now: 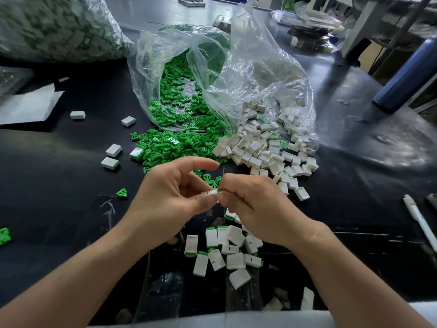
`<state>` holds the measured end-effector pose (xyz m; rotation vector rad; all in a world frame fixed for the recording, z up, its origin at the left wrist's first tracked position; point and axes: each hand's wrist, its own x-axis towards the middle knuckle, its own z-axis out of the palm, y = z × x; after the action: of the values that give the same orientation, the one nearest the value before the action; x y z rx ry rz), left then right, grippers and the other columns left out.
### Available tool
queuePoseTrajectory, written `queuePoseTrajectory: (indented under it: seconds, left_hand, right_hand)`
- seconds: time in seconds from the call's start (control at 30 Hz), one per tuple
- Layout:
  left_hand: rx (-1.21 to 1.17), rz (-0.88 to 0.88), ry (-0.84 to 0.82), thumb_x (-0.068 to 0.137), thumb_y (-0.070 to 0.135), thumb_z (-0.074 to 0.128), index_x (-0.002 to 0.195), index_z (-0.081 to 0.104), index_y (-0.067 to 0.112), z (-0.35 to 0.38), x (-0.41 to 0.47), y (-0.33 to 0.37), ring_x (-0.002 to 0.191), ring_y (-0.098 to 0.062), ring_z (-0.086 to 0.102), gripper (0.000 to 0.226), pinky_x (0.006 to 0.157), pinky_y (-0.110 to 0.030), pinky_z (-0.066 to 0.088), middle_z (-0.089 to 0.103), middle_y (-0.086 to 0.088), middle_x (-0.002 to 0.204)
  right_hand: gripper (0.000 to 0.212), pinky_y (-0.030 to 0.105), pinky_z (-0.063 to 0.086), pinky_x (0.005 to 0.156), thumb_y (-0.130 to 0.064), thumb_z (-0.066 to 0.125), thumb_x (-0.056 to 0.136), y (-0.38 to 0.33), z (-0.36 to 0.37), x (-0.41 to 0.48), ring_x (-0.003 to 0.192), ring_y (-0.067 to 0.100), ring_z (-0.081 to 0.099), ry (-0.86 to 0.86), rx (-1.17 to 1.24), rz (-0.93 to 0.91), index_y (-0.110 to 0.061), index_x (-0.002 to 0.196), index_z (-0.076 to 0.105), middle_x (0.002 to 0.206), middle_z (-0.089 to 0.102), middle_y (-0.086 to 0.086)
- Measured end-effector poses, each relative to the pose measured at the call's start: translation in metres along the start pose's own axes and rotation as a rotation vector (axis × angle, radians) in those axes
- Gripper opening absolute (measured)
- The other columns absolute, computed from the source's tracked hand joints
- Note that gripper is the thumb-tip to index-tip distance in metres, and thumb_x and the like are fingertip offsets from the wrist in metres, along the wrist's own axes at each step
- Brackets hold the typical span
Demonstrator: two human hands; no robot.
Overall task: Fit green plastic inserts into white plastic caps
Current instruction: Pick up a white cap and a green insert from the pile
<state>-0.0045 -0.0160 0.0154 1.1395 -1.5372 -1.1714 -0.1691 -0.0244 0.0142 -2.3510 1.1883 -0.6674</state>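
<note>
My left hand (172, 197) and my right hand (255, 207) meet at the centre of the black table, both pinching one white cap (211, 192) between fingertips. Whether a green insert sits in that cap is hidden by my fingers. Beyond my hands, green inserts (175, 145) spill out of a clear bag, and a heap of white caps (264, 147) lies to their right. Below my hands lies a cluster of white caps with green ends showing (227, 252).
The clear plastic bag (248, 67) lies open toward me. Stray white caps (113, 150) and a loose green insert (122, 192) lie on the left. A white pen (418, 221) lies at right, a dark blue bottle (406, 74) at far right, and a full bag (54, 27) at the back left.
</note>
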Motion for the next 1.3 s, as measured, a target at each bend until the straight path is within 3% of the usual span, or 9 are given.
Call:
queuePoseTrajectory:
  seconds: [0.13, 0.27, 0.4, 0.53, 0.7, 0.83, 0.93, 1.17, 1.3]
  left_hand:
    - [-0.133, 0.002, 0.031, 0.056, 0.015, 0.074, 0.093, 0.066, 0.027, 0.001, 0.002, 0.004, 0.059, -0.011, 0.065, 0.039, 0.055, -0.018, 0.052, 0.071, -0.004, 0.07]
    - [-0.34, -0.043, 0.053, 0.052, 0.018, 0.072, 0.092, 0.066, 0.018, 0.006, 0.007, 0.006, 0.061, -0.007, 0.066, 0.04, 0.057, -0.015, 0.051, 0.071, 0.0, 0.068]
    - [-0.403, -0.05, 0.025, 0.056, 0.012, 0.07, 0.093, 0.066, 0.016, 0.009, 0.005, 0.005, 0.061, -0.013, 0.066, 0.037, 0.056, -0.017, 0.052, 0.072, -0.003, 0.072]
    - [-0.438, -0.045, 0.028, 0.056, 0.013, 0.07, 0.091, 0.067, 0.017, 0.008, 0.005, 0.005, 0.06, -0.027, 0.057, 0.036, 0.051, -0.022, 0.053, 0.072, -0.004, 0.071]
    - [-0.413, -0.043, 0.019, 0.058, 0.01, 0.068, 0.096, 0.065, 0.013, 0.01, 0.005, 0.005, 0.059, -0.01, 0.065, 0.038, 0.052, -0.02, 0.052, 0.071, -0.002, 0.07]
    - [-0.44, -0.038, 0.032, 0.058, 0.011, 0.067, 0.095, 0.065, 0.014, 0.01, 0.004, 0.006, 0.054, -0.013, 0.064, 0.037, 0.049, -0.021, 0.052, 0.071, -0.003, 0.069]
    - [-0.453, -0.028, 0.044, 0.057, 0.014, 0.068, 0.094, 0.065, 0.014, 0.01, 0.004, 0.006, 0.054, -0.011, 0.064, 0.038, 0.052, -0.018, 0.051, 0.071, -0.001, 0.068]
    - [-0.423, -0.033, 0.048, 0.057, 0.013, 0.068, 0.092, 0.067, 0.015, 0.008, 0.005, 0.003, 0.06, -0.017, 0.067, 0.035, 0.057, -0.021, 0.053, 0.073, -0.007, 0.075]
    - [-0.446, -0.03, 0.033, 0.058, 0.011, 0.068, 0.093, 0.067, 0.014, 0.008, 0.005, 0.002, 0.059, -0.021, 0.066, 0.035, 0.057, -0.024, 0.054, 0.072, -0.009, 0.075]
  right_hand:
    - [0.027, 0.033, 0.039, 0.052, -0.026, 0.049, 0.092, 0.0, 0.0, 0.001, 0.054, 0.01, 0.045, 0.07, 0.195, 0.071, -0.019, 0.067, 0.046, 0.057, 0.046, -0.01]
    - [0.04, 0.018, 0.041, 0.049, -0.052, 0.038, 0.078, -0.003, -0.002, 0.004, 0.051, 0.004, 0.052, 0.113, 0.645, 0.297, -0.018, 0.067, 0.057, 0.056, 0.057, -0.008]
    - [0.058, 0.019, 0.041, 0.05, -0.058, 0.03, 0.077, -0.005, -0.001, 0.005, 0.055, 0.01, 0.055, -0.115, 1.074, 0.446, -0.008, 0.084, 0.061, 0.065, 0.063, -0.001]
    - [0.057, 0.019, 0.04, 0.049, -0.057, 0.032, 0.075, -0.012, 0.003, 0.007, 0.053, 0.011, 0.053, -0.254, 1.27, 0.508, -0.006, 0.078, 0.058, 0.063, 0.062, 0.004]
    - [0.051, 0.018, 0.038, 0.049, -0.056, 0.037, 0.073, -0.013, 0.004, 0.008, 0.05, 0.008, 0.048, -0.177, 1.274, 0.548, -0.008, 0.078, 0.054, 0.055, 0.056, -0.002]
    - [0.053, 0.018, 0.04, 0.048, -0.059, 0.037, 0.072, -0.012, 0.004, 0.008, 0.05, 0.009, 0.049, -0.159, 1.266, 0.54, -0.01, 0.073, 0.057, 0.056, 0.057, -0.001]
    - [0.051, 0.018, 0.04, 0.049, -0.061, 0.035, 0.075, -0.014, 0.004, 0.005, 0.05, 0.009, 0.05, -0.101, 1.09, 0.504, -0.018, 0.062, 0.062, 0.056, 0.059, -0.003]
    - [0.047, 0.013, 0.039, 0.049, -0.058, 0.032, 0.078, -0.013, 0.005, 0.003, 0.051, 0.005, 0.05, -0.041, 0.828, 0.414, -0.018, 0.069, 0.056, 0.057, 0.058, -0.007]
    - [0.042, 0.012, 0.039, 0.049, -0.06, 0.033, 0.078, -0.012, 0.007, 0.003, 0.052, 0.004, 0.05, -0.027, 0.802, 0.374, -0.031, 0.06, 0.059, 0.058, 0.057, -0.006]
